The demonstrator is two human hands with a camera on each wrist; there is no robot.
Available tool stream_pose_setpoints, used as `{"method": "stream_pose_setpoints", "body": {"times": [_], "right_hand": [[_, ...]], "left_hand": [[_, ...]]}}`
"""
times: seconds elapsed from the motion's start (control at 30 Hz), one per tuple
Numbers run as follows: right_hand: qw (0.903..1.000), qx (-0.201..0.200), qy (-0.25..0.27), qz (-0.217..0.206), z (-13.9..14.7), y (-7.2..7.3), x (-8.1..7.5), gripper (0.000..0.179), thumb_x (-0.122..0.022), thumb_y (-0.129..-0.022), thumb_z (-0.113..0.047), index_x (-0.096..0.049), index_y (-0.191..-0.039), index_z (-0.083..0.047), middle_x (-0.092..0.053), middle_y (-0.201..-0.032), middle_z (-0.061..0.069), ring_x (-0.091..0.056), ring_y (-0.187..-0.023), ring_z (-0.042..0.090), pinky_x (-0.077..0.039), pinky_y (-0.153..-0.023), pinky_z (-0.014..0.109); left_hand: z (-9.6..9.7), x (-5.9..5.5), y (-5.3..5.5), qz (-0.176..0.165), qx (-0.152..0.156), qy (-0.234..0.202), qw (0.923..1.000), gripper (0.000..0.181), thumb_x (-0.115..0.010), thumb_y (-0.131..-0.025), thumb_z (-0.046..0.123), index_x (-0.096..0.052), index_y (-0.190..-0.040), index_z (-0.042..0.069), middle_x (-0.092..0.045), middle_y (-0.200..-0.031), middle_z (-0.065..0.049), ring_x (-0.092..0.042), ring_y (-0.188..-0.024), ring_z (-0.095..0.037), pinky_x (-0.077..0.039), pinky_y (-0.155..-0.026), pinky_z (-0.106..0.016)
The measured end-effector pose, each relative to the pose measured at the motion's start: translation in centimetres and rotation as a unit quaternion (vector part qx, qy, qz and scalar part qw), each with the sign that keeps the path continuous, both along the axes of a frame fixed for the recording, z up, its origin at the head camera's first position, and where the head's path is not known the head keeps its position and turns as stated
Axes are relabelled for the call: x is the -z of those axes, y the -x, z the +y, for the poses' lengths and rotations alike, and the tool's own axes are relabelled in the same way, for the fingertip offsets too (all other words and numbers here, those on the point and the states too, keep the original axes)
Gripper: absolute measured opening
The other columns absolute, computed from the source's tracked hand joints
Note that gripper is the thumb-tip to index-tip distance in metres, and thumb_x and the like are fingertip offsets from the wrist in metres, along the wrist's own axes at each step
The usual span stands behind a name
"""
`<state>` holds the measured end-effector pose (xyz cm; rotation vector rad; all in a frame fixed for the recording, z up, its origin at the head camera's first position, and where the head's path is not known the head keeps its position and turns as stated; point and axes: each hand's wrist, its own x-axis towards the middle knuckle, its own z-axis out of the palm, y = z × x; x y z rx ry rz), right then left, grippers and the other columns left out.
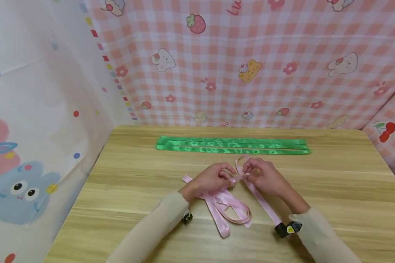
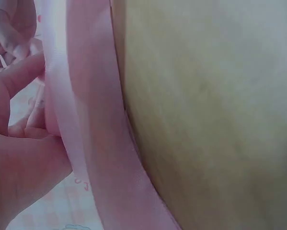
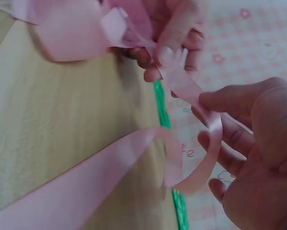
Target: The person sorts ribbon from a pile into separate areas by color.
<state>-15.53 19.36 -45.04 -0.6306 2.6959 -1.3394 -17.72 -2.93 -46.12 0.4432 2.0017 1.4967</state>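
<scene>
From where I stood, the left hand [image 1: 214, 178] and right hand [image 1: 266, 178] both pinched the pink ribbon [image 3: 181, 82]; keeping its loop [image 3: 212, 148] untwisted seemed to want light, steady fingers.

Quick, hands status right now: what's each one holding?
Left hand: pinching the pink ribbon.
Right hand: pinching the same ribbon between thumb and fingers.
</scene>
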Motion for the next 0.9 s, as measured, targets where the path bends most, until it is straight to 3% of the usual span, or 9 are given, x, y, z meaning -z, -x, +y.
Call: {"method": "stream_pose_setpoints", "body": {"times": [0.1,0.27,0.4,0.5,0.57,0.67,0.8,0.9], "right_hand": [[0.9992,-0.02,0.035,-0.007,0.2,-0.4,-0.9,0.015,-0.068,-0.088,0.003,-0.064,-0.092,-0.011,-0.066,-0.096,0.006,-0.06,-0.093,0.019,-0.052,-0.085,0.039],[0.9963,-0.038,0.073,-0.025,0.9,-0.8,-2.4,0.016,-0.066,-0.089,0.005,-0.062,-0.097,-0.008,-0.063,-0.089,0.006,-0.058,-0.08,0.016,-0.051,-0.07,0.026],[0.9911,-0.054,0.115,-0.041,1.4,-1.0,-3.7,0.014,-0.066,-0.09,0.005,-0.058,-0.099,0.0,-0.06,-0.082,0.008,-0.055,-0.069,0.012,-0.048,-0.058,0.024],[0.9855,-0.059,0.146,-0.062,1.6,-1.2,-4.7,0.014,-0.066,-0.091,0.004,-0.056,-0.101,0.002,-0.059,-0.077,0.01,-0.052,-0.06,0.011,-0.044,-0.047,0.025],[0.9829,-0.06,0.16,-0.068,1.8,-1.4,-5.4,0.015,-0.065,-0.092,0.004,-0.054,-0.101,0.002,-0.058,-0.076,0.011,-0.049,-0.055,0.012,-0.041,-0.041,0.027],[0.9807,-0.065,0.172,-0.066,2.0,-1.8,-6.4,0.015,-0.065,-0.092,0.004,-0.054,-0.102,0.0,-0.059,-0.074,0.008,-0.047,-0.052,0.012,-0.039,-0.039,0.03],[0.9809,-0.075,0.171,-0.054,2.5,-2.3,-7.6,0.015,-0.064,-0.092,0.004,-0.054,-0.103,0.0,-0.059,-0.075,0.001,-0.047,-0.056,0.007,-0.038,-0.042,0.029],[0.9811,-0.078,0.171,-0.047,3.1,-2.6,-8.0,0.015,-0.063,-0.093,0.006,-0.053,-0.104,0.001,-0.059,-0.077,-0.002,-0.051,-0.061,0.004,-0.041,-0.045,0.027]], "left_hand": [[-0.2,-0.3,-0.4,0.002,0.005,-0.01,0.9999,0.026,-0.066,-0.092,0.0,-0.062,-0.115,0.009,-0.074,-0.095,-0.013,-0.067,-0.076,-0.017,-0.049,-0.06,-0.022],[-0.8,-1.5,-0.8,0.019,0.02,-0.042,0.9987,0.029,-0.063,-0.094,0.001,-0.058,-0.123,0.005,-0.072,-0.102,-0.022,-0.07,-0.087,-0.034,-0.051,-0.065,-0.026],[-1.3,-3.2,-1.2,0.009,0.029,-0.093,0.9952,0.037,-0.058,-0.096,-0.003,-0.052,-0.132,0.006,-0.068,-0.106,-0.029,-0.067,-0.095,-0.046,-0.057,-0.074,-0.047],[-1.5,-4.4,-1.4,0.008,0.03,-0.127,0.9915,0.043,-0.058,-0.096,-0.006,-0.05,-0.135,0.009,-0.067,-0.107,-0.028,-0.069,-0.092,-0.04,-0.055,-0.082,-0.056],[-1.7,-5.3,-1.5,0.022,0.03,-0.135,0.9902,0.045,-0.058,-0.096,-0.006,-0.049,-0.137,0.009,-0.068,-0.106,-0.025,-0.071,-0.086,-0.029,-0.057,-0.08,-0.05],[-2.2,-6.8,-1.7,0.044,0.031,-0.135,0.9894,0.043,-0.058,-0.097,-0.004,-0.049,-0.137,0.008,-0.069,-0.104,-0.021,-0.066,-0.075,-0.017,-0.057,-0.064,-0.034],[-3.6,-8.6,-1.9,0.065,0.018,-0.132,0.989,0.041,-0.056,-0.098,0.0,-0.049,-0.137,0.011,-0.069,-0.102,-0.016,-0.052,-0.066,-0.017,-0.042,-0.051,-0.025],[-4.9,-9.5,-2.0,0.092,-0.002,-0.114,0.9891,0.039,-0.057,-0.099,0.003,-0.05,-0.135,0.014,-0.07,-0.099,-0.009,-0.052,-0.07,-0.018,-0.041,-0.056,-0.024]]}}
